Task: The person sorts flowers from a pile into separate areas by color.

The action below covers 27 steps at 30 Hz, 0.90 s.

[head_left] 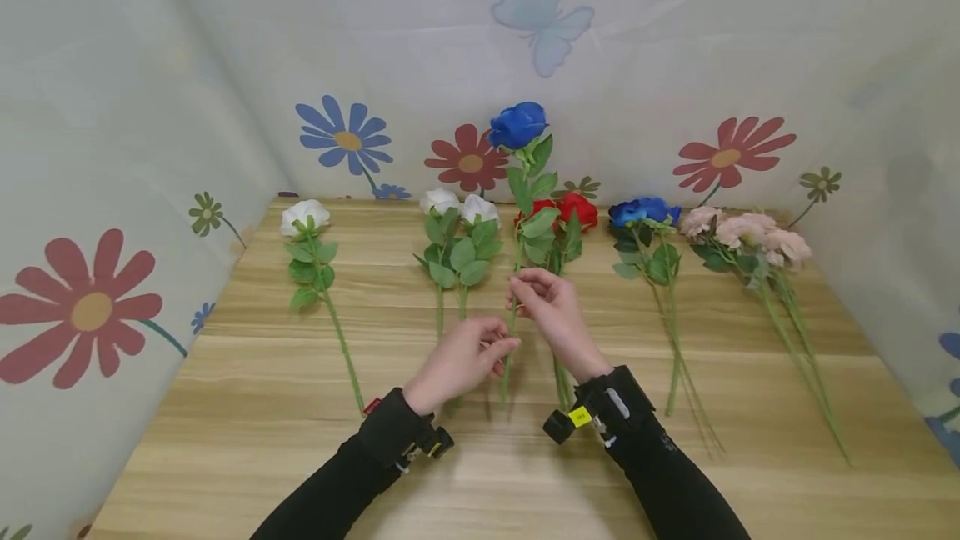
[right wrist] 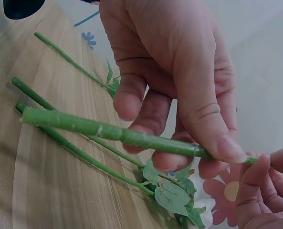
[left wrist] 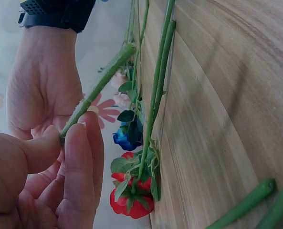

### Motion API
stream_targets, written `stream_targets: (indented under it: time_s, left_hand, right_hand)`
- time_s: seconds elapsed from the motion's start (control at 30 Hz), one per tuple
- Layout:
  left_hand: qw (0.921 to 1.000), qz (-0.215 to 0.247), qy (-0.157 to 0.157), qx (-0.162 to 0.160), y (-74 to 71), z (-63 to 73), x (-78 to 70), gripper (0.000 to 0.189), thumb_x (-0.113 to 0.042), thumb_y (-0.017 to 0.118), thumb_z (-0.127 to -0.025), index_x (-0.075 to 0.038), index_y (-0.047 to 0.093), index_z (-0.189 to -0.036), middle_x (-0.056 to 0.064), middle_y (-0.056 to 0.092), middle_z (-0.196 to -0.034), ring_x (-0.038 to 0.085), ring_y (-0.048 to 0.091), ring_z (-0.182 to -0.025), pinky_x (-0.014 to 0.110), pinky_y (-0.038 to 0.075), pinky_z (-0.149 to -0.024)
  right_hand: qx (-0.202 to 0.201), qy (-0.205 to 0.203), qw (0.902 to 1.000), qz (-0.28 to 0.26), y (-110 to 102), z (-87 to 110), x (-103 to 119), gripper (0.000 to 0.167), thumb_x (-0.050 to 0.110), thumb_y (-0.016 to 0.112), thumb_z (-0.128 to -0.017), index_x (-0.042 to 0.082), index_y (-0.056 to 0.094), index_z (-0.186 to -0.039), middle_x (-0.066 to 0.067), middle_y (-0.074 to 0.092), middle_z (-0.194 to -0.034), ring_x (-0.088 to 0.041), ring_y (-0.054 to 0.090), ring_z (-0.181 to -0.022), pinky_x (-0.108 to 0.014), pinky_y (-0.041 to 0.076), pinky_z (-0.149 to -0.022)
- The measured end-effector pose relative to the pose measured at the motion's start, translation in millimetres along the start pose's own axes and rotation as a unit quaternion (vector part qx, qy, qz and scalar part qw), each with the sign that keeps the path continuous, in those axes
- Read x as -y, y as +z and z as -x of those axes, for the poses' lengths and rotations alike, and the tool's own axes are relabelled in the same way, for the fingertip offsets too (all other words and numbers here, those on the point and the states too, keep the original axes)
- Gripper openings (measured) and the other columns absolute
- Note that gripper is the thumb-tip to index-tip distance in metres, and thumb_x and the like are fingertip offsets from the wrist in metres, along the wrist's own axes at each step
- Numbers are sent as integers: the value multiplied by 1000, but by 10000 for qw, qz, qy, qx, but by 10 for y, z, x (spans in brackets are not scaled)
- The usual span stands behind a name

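Upright in front of me stands a long-stemmed artificial blue rose (head_left: 519,125), its bloom at the top. My left hand (head_left: 459,358) pinches the lower part of its stem between thumb and fingers; the left wrist view shows the left hand (left wrist: 77,176) close up. Higher on the stem, just below the leaves, my right hand (head_left: 553,311) pinches it too. In the right wrist view, the cut end of the green stem (right wrist: 108,132) sticks out past the left hand (right wrist: 179,76). Two red roses (head_left: 577,211) lie behind the right hand.
On the wooden table (head_left: 480,482) lie one white rose (head_left: 303,215) at left, two white roses (head_left: 480,211) near the middle, blue roses (head_left: 645,211) right of the red ones, and pink flowers (head_left: 750,236) at far right. A patterned curtain (head_left: 420,32) hangs behind.
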<state>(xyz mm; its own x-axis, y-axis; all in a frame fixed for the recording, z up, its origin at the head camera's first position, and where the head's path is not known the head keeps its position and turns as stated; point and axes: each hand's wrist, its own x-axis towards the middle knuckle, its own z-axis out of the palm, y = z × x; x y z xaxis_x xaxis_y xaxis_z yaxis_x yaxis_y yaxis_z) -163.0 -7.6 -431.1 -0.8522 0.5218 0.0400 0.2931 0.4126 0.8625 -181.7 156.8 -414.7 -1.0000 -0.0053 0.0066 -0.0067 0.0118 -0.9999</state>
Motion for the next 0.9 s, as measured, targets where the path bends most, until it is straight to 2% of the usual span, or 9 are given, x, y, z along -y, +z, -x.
stream_targets:
  time_s: [0.23,0.3,0.37,0.57,0.7,0.9]
  left_hand:
    - [9999,18,-36,107,-48,32,15,23,-29,59,-103,-9,69,-106,11,73,-90,23,72,-73,24,56,-61]
    - [9998,-180,-49,12,-89,46,30,26,-32,57,-104,-10,70,-110,11,73,-94,23,72,-76,26,55,-63]
    - [9981,-577,-51,-185,-138,58,51,29,-35,55,-105,-12,70,-115,8,74,-96,20,71,-79,27,54,-66]
    - [9847,-1543,27,-812,-301,95,98,33,-36,54,-105,-11,68,-123,5,74,-109,18,71,-92,34,57,-77]
    - [9746,-1903,88,-1175,-406,135,165,34,-32,57,-104,-8,66,-126,11,73,-116,24,72,-97,40,59,-78]
    - [9621,-2289,-62,-1479,-567,210,323,36,-28,59,-103,-6,63,-131,13,68,-130,30,66,-119,46,56,-95]
  right_hand:
    - [-92,-78,9999,67,-83,19,-15,20,11,55,-104,-7,57,-111,7,66,-79,-4,64,-73,-18,53,-68]
    - [-108,-93,9998,133,-110,20,-20,19,10,55,-104,-9,57,-110,7,66,-78,-4,64,-72,-19,53,-68]
    - [-115,-114,9996,229,-143,22,-31,18,9,55,-103,-8,58,-108,8,66,-77,-3,64,-71,-18,53,-67]
    - [-137,-103,9989,444,-347,66,-106,16,11,56,-103,-5,58,-105,9,68,-77,-4,65,-71,-19,53,-65]
    - [-204,-16,9971,737,-554,119,-161,20,13,55,-104,-7,57,-108,10,67,-77,-5,64,-71,-19,53,-66]
    - [-186,207,9920,1229,-872,180,-187,27,23,55,-105,-4,55,-112,9,67,-82,-5,63,-75,-22,54,-69]
